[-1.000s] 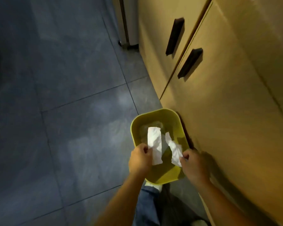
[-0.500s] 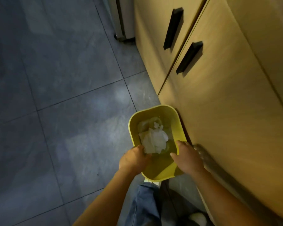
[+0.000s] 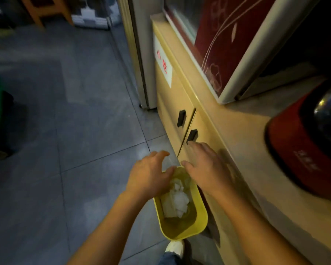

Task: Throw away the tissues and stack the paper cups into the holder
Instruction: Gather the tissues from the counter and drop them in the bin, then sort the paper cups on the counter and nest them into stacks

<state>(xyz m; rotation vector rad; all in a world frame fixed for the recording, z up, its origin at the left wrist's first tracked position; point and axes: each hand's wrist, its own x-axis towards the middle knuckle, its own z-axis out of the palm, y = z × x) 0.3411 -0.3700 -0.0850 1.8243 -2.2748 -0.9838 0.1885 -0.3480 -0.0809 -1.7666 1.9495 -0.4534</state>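
Since earlier frames: both hands let go of tissues, now lifted above bin; view tilted up, countertop now visible. Grey tiled floor fills left of frame. Beige cabinet runs along right, two black handles mid-frame. Red appliance on countertop at right edge. Yellow bin at lower centre, beside cabinet. Left hand and right hand empty, fingers spread loosely. White tissues crumpled inside bin. White shoe below bin.
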